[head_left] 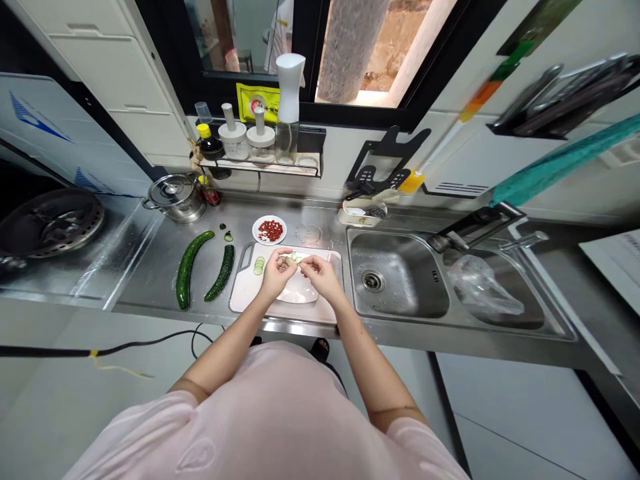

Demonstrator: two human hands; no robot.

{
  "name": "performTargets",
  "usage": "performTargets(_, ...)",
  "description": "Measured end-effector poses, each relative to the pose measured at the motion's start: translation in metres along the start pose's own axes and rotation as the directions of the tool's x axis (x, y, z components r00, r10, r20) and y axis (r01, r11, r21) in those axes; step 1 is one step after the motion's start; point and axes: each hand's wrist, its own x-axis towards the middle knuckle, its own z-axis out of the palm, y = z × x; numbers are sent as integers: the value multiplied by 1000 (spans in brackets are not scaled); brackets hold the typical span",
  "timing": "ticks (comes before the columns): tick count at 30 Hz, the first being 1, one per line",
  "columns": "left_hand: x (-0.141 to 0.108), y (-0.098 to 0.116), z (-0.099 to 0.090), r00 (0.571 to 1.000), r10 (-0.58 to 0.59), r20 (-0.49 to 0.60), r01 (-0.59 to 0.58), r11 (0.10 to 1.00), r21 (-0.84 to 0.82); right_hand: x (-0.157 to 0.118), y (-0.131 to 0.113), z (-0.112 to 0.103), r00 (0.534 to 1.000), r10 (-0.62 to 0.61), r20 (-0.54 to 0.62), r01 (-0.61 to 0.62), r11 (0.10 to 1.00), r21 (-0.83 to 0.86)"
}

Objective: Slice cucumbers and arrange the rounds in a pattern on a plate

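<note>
Head view: your left hand (275,275) and right hand (321,276) are together over the white cutting board (245,295), fingers bunched. Left hand looks closed on a small pale piece (289,261), held at the fingertips; too small to identify. Right hand's fingers curl in just beside it, can't tell if they grip it or only touch. The piece sits between your hands, above the middle of the board. Main risk, as I read it: a piece this small, if wet, could slip from the pinch and drop among the cucumber slices (259,266) on the board's left side. The board rests on the steel surface (150,283); moisture under it could let it slide if you press hard. The plate of chopped red chili (269,230) is just past the board's far edge, so a careless reach could knock it. A whole cucumber (187,270) and a second cucumber (221,272) lie left of the board, clear of your hands.
</note>
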Motion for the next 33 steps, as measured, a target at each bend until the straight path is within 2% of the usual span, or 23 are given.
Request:
performTargets(9,18,-47,1,999,-52,4,51,997,62,23,38,-24,996,65,63,-48,971,-234)
performTargets(13,25,-72,2,999,-51,18,47,985,165,32,55,-33,992,76,100,-24,895,-445)
performTargets(19,30,-101,5,989,-146,12,129,907,400,37,78,-42,973,205,107,-83,743,-664)
performTargets(22,31,-109,9,984,-180,8,149,841,521,36,84,-43,957,282,71,-136,650,-748)
performTargets(26,33,-111,15,984,-175,35,109,744,659,35,89,-43,945,328,19,-168,534,-829)
performTargets(33,41,-112,21,979,-191,67,72,640,765,37,98,-41,938,347,-9,-172,442,-880)
